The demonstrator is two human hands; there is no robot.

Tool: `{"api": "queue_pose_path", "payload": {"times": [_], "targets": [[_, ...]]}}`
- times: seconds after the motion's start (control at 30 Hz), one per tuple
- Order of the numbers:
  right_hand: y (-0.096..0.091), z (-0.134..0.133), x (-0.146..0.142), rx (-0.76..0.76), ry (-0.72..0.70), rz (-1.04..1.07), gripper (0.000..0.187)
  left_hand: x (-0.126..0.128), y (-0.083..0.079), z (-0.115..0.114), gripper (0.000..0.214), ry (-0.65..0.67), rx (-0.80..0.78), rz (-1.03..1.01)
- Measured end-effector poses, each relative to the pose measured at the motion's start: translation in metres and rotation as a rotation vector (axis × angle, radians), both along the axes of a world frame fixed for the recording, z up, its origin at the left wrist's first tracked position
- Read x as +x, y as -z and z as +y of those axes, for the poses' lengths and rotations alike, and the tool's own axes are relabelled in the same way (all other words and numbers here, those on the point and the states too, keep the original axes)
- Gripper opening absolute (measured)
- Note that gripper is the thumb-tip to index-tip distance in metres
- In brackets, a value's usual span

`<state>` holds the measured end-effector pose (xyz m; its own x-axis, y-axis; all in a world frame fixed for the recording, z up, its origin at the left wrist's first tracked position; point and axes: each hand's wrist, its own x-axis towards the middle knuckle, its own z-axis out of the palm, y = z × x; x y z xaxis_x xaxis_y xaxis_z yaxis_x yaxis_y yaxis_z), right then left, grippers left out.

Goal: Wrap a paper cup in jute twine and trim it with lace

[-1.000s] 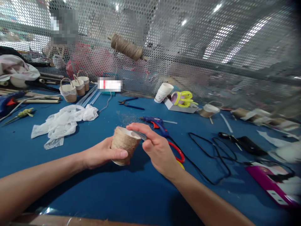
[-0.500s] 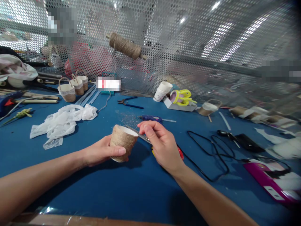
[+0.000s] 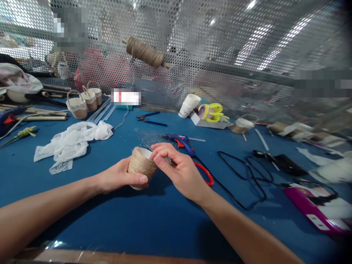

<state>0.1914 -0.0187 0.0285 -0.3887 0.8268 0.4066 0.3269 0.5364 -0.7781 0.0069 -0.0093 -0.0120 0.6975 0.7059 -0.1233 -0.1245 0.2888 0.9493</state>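
Note:
My left hand is wrapped round a paper cup covered in wound jute twine, holding it just above the blue table, tilted so its white mouth faces right. My right hand grips red-handled scissors; its fingers are closed and the blades reach over the cup's rim. A spool of jute twine hangs on the mesh screen behind, with a strand running down from it.
A blue glue gun lies just past my right hand, with a looped black cable to the right. Crumpled white plastic lies at left. Small twine baskets, pliers, white cups and a magenta box surround the area.
My right hand drew back to the right with the scissors, then came in again to the cup's rim. The cup and my left hand stayed nearly still.

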Motion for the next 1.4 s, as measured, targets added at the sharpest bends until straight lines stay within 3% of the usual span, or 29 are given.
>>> {"api": "queue_pose_path", "payload": {"times": [0.13,0.33,0.6,0.8,0.97,1.23,1.4], "targets": [[0.0019,-0.0005,0.0000,-0.031,0.013,0.015,0.016,0.0012,0.0015,-0.0004,0.055,0.006,-0.028,-0.021],[0.0015,0.0017,0.0010,-0.074,0.035,0.072,0.032,0.0036,-0.0028,-0.0010,0.059,0.018,-0.057,-0.073],[0.0030,-0.0022,-0.0016,-0.058,0.053,0.029,0.018,0.0021,0.0019,-0.0019,0.052,0.017,-0.043,-0.030],[0.0018,-0.0005,-0.0008,-0.061,0.048,0.064,0.033,0.0042,-0.0017,-0.0019,0.055,0.012,-0.033,-0.026],[0.0045,-0.0003,-0.0016,-0.076,0.056,0.000,0.021,0.0038,-0.0025,-0.0026,0.060,-0.014,-0.014,0.032],[0.0035,0.0016,-0.0016,-0.149,0.084,0.035,0.028,0.0040,-0.0013,-0.0020,0.056,-0.026,0.023,0.021],[0.0024,0.0002,-0.0030,-0.141,0.079,0.011,0.017,0.0044,-0.0022,-0.0022,0.056,-0.043,0.078,0.065]]}}
